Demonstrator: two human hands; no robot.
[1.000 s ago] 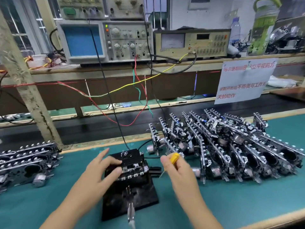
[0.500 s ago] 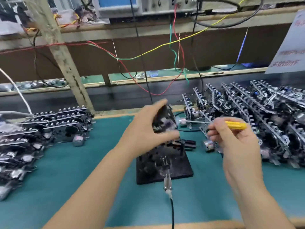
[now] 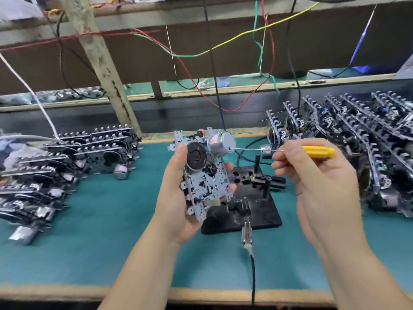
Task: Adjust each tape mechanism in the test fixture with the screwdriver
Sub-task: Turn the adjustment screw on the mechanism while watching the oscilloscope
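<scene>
Both bare forearms enter from the bottom edge, angling up toward frame centre. Left hand (image 3: 176, 198) at centre, palm facing right, thumb up along the near-left edge of a tape mechanism (image 3: 204, 175), fingers wrapped behind it, tips showing at its right edge. Right hand (image 3: 317, 186) centre-right, back to camera, thumb and curled fingers pinching a screwdriver (image 3: 290, 151), shaft pointing left.

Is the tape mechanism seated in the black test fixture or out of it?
Out. The left hand holds the tape mechanism up above the test fixture, whose pegs stand bare.
</scene>
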